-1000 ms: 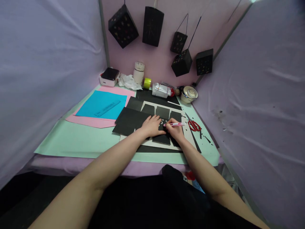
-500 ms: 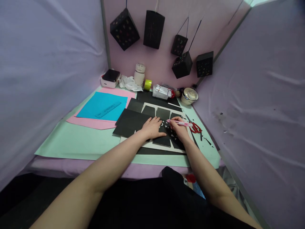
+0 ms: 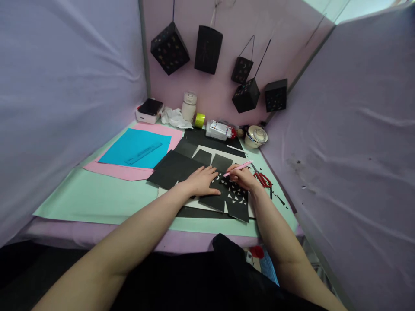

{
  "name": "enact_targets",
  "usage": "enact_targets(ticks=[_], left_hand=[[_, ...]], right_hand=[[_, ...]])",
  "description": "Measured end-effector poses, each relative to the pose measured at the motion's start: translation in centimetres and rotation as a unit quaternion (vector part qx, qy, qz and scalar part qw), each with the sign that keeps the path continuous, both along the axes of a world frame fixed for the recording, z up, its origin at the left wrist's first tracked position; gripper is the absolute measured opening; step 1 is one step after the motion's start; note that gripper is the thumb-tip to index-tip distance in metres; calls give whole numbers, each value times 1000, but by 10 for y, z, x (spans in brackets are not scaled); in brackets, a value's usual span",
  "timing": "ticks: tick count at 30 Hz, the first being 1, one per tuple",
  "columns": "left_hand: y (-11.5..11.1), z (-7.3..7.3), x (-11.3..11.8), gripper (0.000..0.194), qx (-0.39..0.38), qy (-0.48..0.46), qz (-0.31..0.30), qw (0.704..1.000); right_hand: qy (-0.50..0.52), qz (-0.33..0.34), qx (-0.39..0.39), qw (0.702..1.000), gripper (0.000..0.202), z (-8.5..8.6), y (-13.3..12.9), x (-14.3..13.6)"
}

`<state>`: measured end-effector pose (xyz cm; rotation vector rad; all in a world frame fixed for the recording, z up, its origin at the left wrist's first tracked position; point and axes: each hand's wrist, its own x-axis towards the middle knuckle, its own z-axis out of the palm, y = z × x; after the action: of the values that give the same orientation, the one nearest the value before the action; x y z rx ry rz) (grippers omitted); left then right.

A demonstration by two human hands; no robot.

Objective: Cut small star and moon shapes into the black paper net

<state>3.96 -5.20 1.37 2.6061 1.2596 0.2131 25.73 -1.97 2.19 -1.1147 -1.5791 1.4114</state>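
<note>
Black card (image 3: 212,201) with small cut-out triangles, a moon and a star lies over a white sheet (image 3: 207,207). My left hand (image 3: 202,180) rests flat on the card, fingers spread, just left of the cut-outs. In my right hand (image 3: 241,176) is a pink pen-like tool (image 3: 240,167), its tip down at the card near the moon and star shapes. Red-handled scissors (image 3: 263,179) lie right of my right hand, among black scraps. A larger black sheet (image 3: 173,169) extends left of my left hand.
Blue paper (image 3: 129,144) with a ruler (image 3: 144,153) covers pink paper (image 3: 129,173) at the left. Along the back stand a white bottle (image 3: 188,106), yellow tape (image 3: 199,120), a clear case (image 3: 218,130) and a lidded bowl (image 3: 256,136). Black boxes (image 3: 208,49) hang above.
The black card has turned and shifted nearer the front edge, showing more triangles. The pink tool is tilted more steeply upward to the right. The camera view has shifted slightly.
</note>
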Motion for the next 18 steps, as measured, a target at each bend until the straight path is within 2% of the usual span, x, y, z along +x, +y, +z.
enact_targets(ticks=[8, 18], left_hand=[[2, -4, -2, 88, -3, 0, -13, 1000], [1, -3, -2, 88, -4, -2, -18, 1000]], right_hand=[[-67, 22, 37, 997, 7, 1, -11, -1], [-113, 34, 50, 992, 6, 1, -11, -4]])
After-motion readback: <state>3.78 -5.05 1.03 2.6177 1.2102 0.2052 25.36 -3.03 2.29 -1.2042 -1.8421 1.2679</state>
